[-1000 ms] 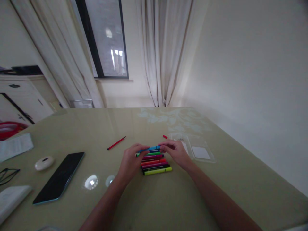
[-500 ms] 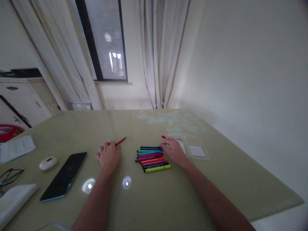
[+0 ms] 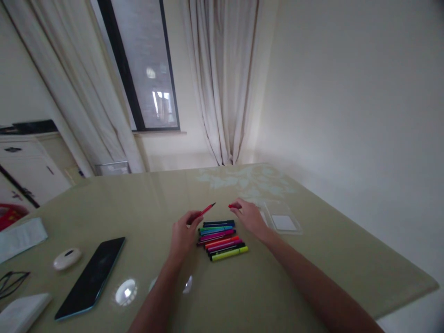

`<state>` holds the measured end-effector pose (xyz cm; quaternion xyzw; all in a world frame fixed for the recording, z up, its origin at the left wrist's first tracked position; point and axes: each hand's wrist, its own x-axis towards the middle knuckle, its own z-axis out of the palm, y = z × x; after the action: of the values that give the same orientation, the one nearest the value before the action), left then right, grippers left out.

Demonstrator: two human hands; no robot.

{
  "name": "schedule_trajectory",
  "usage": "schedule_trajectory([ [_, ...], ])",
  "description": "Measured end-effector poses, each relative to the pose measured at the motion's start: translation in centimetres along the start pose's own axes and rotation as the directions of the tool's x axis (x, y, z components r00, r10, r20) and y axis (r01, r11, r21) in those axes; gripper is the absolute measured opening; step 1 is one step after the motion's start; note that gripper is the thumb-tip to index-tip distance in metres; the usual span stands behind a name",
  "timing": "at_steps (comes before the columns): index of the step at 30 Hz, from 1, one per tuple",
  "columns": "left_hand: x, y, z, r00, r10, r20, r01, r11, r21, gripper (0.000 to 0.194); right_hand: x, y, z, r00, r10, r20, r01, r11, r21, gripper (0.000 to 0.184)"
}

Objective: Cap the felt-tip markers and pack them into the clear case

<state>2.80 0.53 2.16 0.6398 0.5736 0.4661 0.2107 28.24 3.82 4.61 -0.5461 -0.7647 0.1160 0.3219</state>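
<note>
Between the thumb and fingers of my left hand (image 3: 184,230) is an uncapped red marker (image 3: 207,210), its dark tip pointing up and to the right. My right hand (image 3: 249,215) pinches a small red cap (image 3: 231,206). A gap separates the marker's tip from the cap. Just below and between both hands lies a row of several capped markers in many colours, with a yellow-green marker (image 3: 229,253) nearest me and a dark blue marker (image 3: 218,224) at the far side.
A clear plastic case (image 3: 283,222) lies opened behind my right hand. To the left are a black-screened tablet (image 3: 90,277), a white rounded object (image 3: 67,259), glasses (image 3: 12,283), a white box-like object (image 3: 22,312) and a folded pale cloth or paper (image 3: 22,237). A wall borders the table's right side.
My left hand has moved right with the red marker, closer to my right hand. The red cap has turned and now sits nearer the marker's tip. The view has shifted slightly.
</note>
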Motion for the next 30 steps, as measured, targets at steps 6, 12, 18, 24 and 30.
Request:
schedule_trajectory([
  [6, -1.5, 2.8, 1.4, 0.996, 0.090, -0.012, -0.091, 0.986, -0.142, 0.028, -2.9, 1.2, -1.3, 0.996, 0.066, -0.064, -0.026, 0.874, 0.485, 0.022],
  [12, -2.6, 4.0, 1.0, 0.989, 0.147, 0.000, -0.146, 0.984, -0.106, 0.023, -2.3, 1.4, -1.5, 0.997, 0.074, 0.010, -0.061, 0.738, 0.672, 0.027],
  [18, -2.7, 4.1, 0.8, 0.987, 0.159, 0.014, -0.157, 0.985, -0.064, 0.022, -2.9, 0.3, -1.8, 0.999, 0.028, 0.047, -0.053, 0.721, 0.691, 0.025],
  [24, -2.7, 4.0, 0.9, 0.987, 0.157, 0.023, -0.155, 0.985, -0.076, 0.020, -3.2, -0.9, -2.2, 1.000, -0.004, 0.005, 0.000, 0.780, 0.625, 0.022],
  [30, -3.0, 4.4, 1.0, 0.985, 0.159, 0.059, -0.153, 0.984, -0.096, 0.018, -3.4, -1.3, -2.4, 1.000, -0.021, -0.008, 0.022, 0.819, 0.574, 0.017],
])
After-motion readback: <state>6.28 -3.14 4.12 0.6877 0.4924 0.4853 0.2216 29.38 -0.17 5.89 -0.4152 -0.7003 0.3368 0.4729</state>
